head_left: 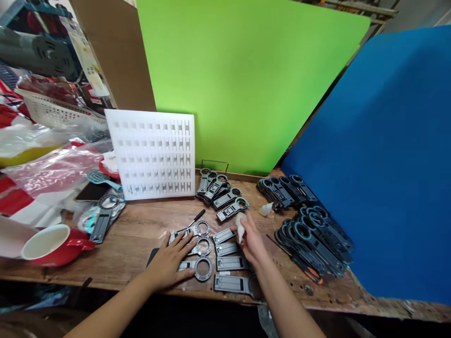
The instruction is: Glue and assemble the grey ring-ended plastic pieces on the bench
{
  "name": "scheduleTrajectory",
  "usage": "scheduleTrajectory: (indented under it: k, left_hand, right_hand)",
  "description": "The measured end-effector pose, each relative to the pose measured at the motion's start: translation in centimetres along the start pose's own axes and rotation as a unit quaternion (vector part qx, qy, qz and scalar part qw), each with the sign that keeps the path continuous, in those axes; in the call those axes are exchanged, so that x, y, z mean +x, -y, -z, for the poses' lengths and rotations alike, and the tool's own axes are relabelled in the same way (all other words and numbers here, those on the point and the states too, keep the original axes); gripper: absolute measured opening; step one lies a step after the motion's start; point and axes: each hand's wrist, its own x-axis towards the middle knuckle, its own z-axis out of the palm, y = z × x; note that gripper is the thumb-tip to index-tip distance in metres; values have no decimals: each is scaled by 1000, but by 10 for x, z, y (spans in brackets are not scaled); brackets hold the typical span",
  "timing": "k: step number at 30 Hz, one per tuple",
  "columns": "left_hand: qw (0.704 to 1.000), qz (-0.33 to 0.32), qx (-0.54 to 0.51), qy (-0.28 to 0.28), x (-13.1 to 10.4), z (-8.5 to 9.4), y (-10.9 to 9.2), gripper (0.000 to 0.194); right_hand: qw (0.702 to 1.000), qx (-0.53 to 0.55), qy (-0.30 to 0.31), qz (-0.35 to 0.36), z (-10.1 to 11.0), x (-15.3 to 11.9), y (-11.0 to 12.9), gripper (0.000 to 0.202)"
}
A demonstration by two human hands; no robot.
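Note:
My left hand lies flat with its fingers spread over several grey plastic parts with ring ends. Within my right hand is a small white squeeze bottle, its nozzle pointing down. Below that nozzle lies a column of flat grey parts, partly covered by my right hand and forearm. Just beyond the bottle, another ringed part rests on the table. A second small squeeze bottle lies on its side to the right. Between the ringed parts and the white board is a black screwdriver.
Stacks of dark ringed parts fill the right side, beside an orange-handled screwdriver. A white slotted board leans at the back. Green and blue panels bound the wooden table. A red mug stands left.

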Motion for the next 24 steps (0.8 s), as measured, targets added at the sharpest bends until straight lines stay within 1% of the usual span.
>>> scheduleTrajectory:
  k: [1, 4, 6, 9, 12, 15, 19, 24]
  left_hand:
    - [1000, -2, -1, 0, -1, 1, 0, 77]
    - [1000, 5, -8, -23, -2, 1, -2, 76]
    - [997, 41, -16, -62, 0, -3, -6, 66]
    - [985, 123, -28, -119, 5, -10, -13, 44]
    - [977, 162, -47, -133, 10, -14, -16, 35]
    - [976, 163, -66, -125, 12, -15, -13, 34]
    - [978, 148, -79, -127, 11, -16, -9, 34]
    - [977, 146, -78, -135, 10, -17, -9, 33]
  right_hand:
    - [1000, -10, 8, 0, -5, -4, -5, 48]
    - [999, -36, 29, -4, -20, -8, -20, 33]
    - [998, -54, 42, -4, -30, -7, -28, 29]
    - [994, -86, 63, -1, -43, -6, -40, 30]
    - [990, -118, 81, 10, -54, -5, -51, 34]
    - [984, -155, 88, 29, -60, -3, -60, 36]
    - [970, -216, 89, 66, -63, 0, -68, 35]
    - [940, -304, 75, 135, -62, 4, -72, 32]
